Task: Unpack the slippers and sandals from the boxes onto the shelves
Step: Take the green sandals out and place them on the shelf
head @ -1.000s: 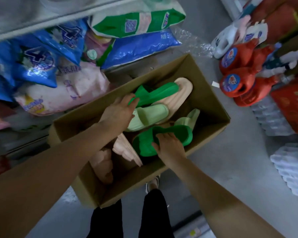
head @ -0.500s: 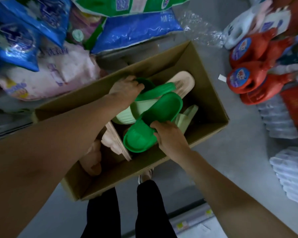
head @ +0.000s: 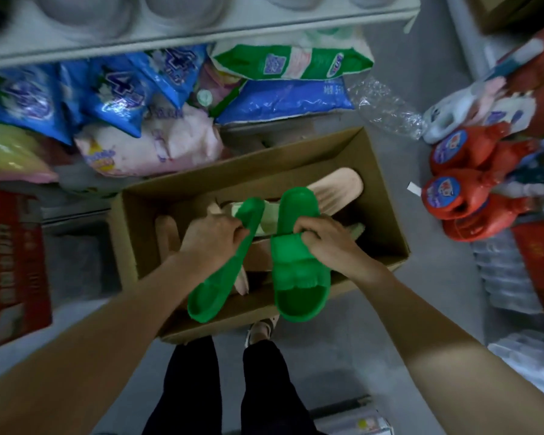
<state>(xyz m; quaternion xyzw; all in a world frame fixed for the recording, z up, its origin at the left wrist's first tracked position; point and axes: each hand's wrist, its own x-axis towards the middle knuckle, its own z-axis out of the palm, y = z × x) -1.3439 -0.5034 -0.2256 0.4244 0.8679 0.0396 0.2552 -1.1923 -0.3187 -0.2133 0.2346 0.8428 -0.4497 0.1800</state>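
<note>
Left hand (head: 212, 238) grips one green slide slipper (head: 225, 262) edge-on; right hand (head: 322, 243) grips its mate (head: 299, 265) at the strap. Both slippers raised above the cardboard box (head: 387, 196), beige slippers (head: 336, 189) remaining inside. Risk: the edge-held slipper twisting loose, dropping back.

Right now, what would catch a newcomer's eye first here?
Two bright green slippers held above an open cardboard box: the left hand grips one edge-on, the right hand grips the other, strap up. Red detergent bottles crowd the floor at right.
</note>
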